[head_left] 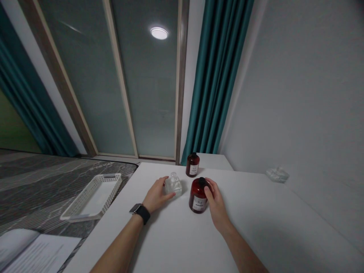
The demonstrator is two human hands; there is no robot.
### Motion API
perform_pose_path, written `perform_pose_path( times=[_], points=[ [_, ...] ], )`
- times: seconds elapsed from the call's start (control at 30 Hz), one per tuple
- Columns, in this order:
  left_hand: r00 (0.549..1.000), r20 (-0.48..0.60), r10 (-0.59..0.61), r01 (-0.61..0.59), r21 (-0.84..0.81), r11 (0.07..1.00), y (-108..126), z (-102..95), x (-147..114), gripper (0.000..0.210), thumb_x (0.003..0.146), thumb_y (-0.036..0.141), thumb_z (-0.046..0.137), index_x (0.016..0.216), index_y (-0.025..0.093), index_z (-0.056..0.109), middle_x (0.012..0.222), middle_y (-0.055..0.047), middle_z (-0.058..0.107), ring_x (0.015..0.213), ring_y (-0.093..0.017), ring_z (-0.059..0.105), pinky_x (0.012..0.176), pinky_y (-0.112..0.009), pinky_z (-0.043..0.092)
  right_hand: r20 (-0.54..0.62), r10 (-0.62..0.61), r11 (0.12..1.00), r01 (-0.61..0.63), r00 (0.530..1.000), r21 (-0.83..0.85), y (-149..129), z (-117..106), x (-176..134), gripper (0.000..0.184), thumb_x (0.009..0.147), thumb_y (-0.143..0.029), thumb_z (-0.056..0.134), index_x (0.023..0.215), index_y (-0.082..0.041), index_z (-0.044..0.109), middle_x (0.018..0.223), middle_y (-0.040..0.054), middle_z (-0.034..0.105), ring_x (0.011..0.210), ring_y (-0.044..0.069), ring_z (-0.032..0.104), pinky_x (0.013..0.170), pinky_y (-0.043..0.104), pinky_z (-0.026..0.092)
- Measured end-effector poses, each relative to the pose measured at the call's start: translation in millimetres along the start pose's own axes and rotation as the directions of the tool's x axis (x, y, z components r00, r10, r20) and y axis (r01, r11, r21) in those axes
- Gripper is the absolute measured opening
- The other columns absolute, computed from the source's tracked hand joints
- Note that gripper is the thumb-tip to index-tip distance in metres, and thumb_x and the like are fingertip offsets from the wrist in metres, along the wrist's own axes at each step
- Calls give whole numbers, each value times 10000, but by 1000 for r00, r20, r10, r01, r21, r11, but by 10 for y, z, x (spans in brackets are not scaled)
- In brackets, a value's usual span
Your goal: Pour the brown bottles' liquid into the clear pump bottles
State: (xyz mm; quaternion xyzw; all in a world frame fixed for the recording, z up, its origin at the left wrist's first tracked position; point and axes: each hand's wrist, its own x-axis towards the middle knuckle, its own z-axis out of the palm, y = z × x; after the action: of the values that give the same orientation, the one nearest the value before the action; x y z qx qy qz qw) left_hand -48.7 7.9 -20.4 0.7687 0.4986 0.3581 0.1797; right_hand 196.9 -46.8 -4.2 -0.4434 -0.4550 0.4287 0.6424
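My left hand (157,194), with a dark watch on its wrist, has thumb and fingers around the left side of a clear glass bottle (174,185). That bottle stands on the white table (176,235). With my right hand (215,203) I grip the right side of a dark amber bottle (198,196) that has a black top and a white label. Its base is at or close to the tabletop; I cannot tell whether it touches. Behind these two stands a second amber bottle (192,165) of the same look, upright and untouched.
At the table's far right, by the wall, lies a clear glass-like object (278,174). Left of the table are a white perforated basket (110,193) and an open book (42,252) on a dark patterned surface (42,182). A teal curtain (218,76) hangs beyond.
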Motion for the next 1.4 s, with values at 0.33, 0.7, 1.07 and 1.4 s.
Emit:
perform_pose_path(
  times=[0.33,0.7,1.07,1.4],
  points=[
    [994,-92,50,-63,-145,987,139,-93,11,524,859,341,628,1328,172,466,1225,-132,574,1098,-258,569,944,-435,474,269,13,1000,-6,963,-28,-11,170,-241,555,852,-548,625,1301,-257,480,1246,82,611,1189,267,566,1051,429,422],
    [941,1,338,-321,-315,893,703,-370,-96,228,856,317,627,1045,192,651,979,-80,647,945,-236,579,864,-380,463,374,2,1000,-3,927,3,32,249,-287,781,754,-616,707,1384,-292,378,1295,109,523,1253,290,502,1013,442,445],
    [944,59,324,-258,-479,839,818,-288,-128,182,874,262,644,1047,204,649,1055,-87,617,1017,-235,569,942,-398,451,369,-22,999,36,929,-30,46,267,-305,846,736,-675,684,1406,-297,334,1286,115,510,1230,297,513,989,444,454],
    [986,-139,93,-157,-586,795,648,-513,-19,140,883,283,591,943,171,651,986,-72,584,950,-209,576,829,-319,477,154,-119,949,158,981,-274,280,194,-159,419,905,-392,538,1286,-227,478,1006,70,645,953,226,630,922,426,479]
  ],
)
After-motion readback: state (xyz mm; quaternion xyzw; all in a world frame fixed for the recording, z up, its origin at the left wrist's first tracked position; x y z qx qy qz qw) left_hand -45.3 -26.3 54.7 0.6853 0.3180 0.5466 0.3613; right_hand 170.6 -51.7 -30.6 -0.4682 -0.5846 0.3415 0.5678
